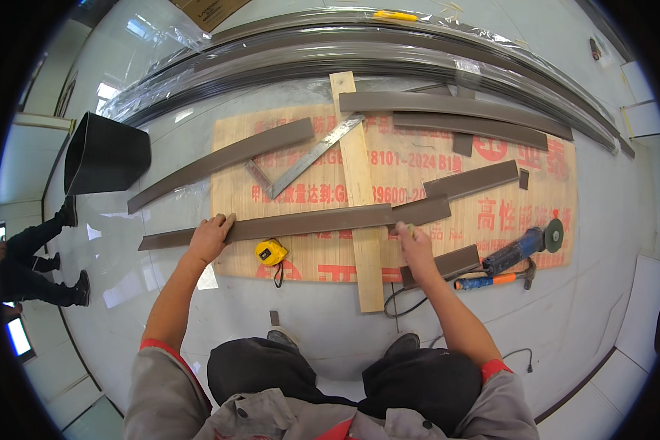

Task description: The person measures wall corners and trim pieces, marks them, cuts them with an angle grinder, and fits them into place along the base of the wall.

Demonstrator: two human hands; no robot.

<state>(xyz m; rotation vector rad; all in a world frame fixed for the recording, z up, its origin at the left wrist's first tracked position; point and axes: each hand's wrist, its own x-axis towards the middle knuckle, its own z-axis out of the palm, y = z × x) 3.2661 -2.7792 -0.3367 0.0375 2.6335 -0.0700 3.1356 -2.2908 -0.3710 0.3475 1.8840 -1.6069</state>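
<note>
A long brown trim strip (301,224) lies across a pale wooden slat (367,271). Its left part is in my left hand (213,236), fingers closed over the edge. At the strip's right end my right hand (416,246) is closed in a pinch; what its fingers hold, if anything, I cannot make out. A shorter brown offcut (425,210) sits against that right end. Close to my left hand is a yellow tape measure (271,253). Beyond the strip, a metal try square (312,160) rests partly on the slat.
Under everything is a printed wooden board (235,132). To the right lie an angle grinder (517,249) and a hammer (502,279). More brown strips (455,105) and plastic-wrapped profiles (330,55) lie beyond. A black bin (110,155) and another person's legs (44,257) are left.
</note>
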